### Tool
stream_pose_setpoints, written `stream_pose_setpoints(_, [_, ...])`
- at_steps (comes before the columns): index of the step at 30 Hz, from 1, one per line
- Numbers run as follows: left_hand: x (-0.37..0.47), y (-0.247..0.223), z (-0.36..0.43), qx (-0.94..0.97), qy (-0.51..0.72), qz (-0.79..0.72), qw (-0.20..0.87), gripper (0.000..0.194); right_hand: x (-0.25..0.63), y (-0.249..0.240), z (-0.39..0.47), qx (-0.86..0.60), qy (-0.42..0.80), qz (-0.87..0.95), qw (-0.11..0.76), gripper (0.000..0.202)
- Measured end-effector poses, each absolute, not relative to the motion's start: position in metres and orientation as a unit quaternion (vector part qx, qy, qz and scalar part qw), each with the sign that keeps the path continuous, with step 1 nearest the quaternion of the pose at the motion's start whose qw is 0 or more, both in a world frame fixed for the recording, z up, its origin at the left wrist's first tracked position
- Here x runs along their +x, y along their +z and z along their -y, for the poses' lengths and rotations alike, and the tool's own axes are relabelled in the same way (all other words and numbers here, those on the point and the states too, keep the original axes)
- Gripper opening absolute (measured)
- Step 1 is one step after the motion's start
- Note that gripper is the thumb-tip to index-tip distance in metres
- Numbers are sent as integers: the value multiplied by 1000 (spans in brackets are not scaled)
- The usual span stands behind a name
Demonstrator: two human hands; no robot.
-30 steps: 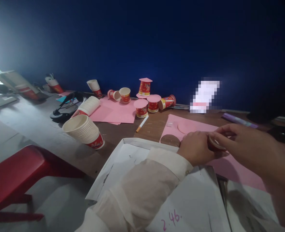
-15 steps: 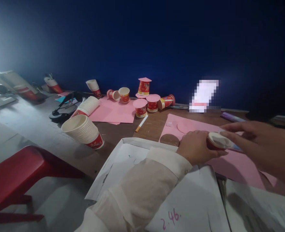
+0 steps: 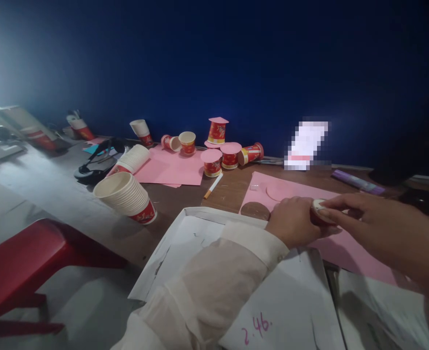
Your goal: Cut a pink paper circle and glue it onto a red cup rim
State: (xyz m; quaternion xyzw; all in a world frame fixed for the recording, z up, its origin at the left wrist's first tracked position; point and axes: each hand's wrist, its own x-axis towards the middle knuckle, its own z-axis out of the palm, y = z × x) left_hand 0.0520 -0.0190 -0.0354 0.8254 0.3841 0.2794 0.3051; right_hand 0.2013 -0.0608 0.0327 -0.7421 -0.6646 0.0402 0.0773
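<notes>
My left hand (image 3: 295, 221) is wrapped round a red paper cup (image 3: 316, 209), whose pale end faces up. My right hand (image 3: 367, 218) reaches in from the right, thumb and forefinger close together at that pale end. What they pinch, if anything, is hidden. Beneath both hands lies a sheet of pink paper (image 3: 349, 250) with a round hole cut in it. A cut pink disc (image 3: 278, 190) rests on the sheet, beyond my left hand.
Red cups topped with pink discs (image 3: 211, 156) stand by the blue wall. Left of them are more pink paper (image 3: 178, 167) and a stack of paper cups (image 3: 127, 197). A white box lid (image 3: 199, 228) lies under my left forearm. A purple tube (image 3: 358, 181) is at right.
My right hand has moved left and its fingertips now meet the cup's pale end. The whitish-blue item seen by its fingers is no longer visible. My left hand keeps its hold.
</notes>
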Motion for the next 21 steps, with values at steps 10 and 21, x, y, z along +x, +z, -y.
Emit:
stream_pose_setpoints(10, [52,-33,21,819,276,-395,313,40,208,37,62,-734,69,662,136,52])
stream_pose_setpoints(21, [54,-37,19,811,295,-398,309,42,212,36,60,-767,43,628,122,42])
